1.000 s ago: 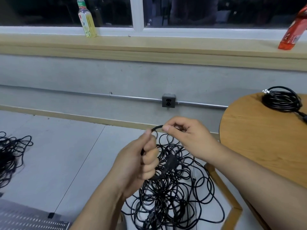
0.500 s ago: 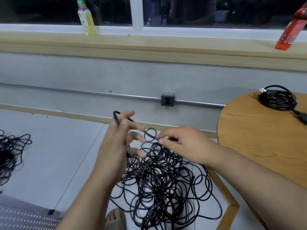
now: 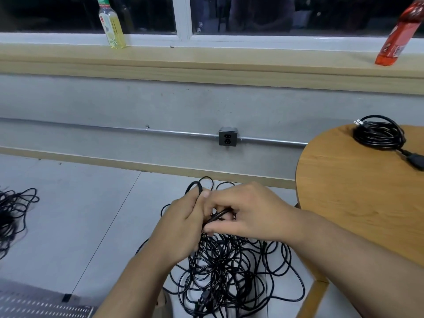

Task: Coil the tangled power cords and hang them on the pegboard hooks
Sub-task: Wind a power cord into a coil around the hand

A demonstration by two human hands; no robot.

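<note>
A tangle of black power cord lies on the grey floor below my hands. My left hand grips a loop of that cord, which sticks up above its knuckles. Pressed close against it, my right hand pinches a strand of the same cord between thumb and fingers. A coiled black cord with its plug rests on the round wooden table at the right. Another loose black tangle lies at the far left. A corner of the perforated pegboard shows at the bottom left.
A wall outlet on a metal conduit sits straight ahead. A yellow drink bottle and a red bottle stand on the window ledge. The table's wooden leg comes down right of the tangle.
My two hands have come together over the tangle; the left hand dropped from its raised position and closed on a cord loop, and the right hand moved left to meet it.
</note>
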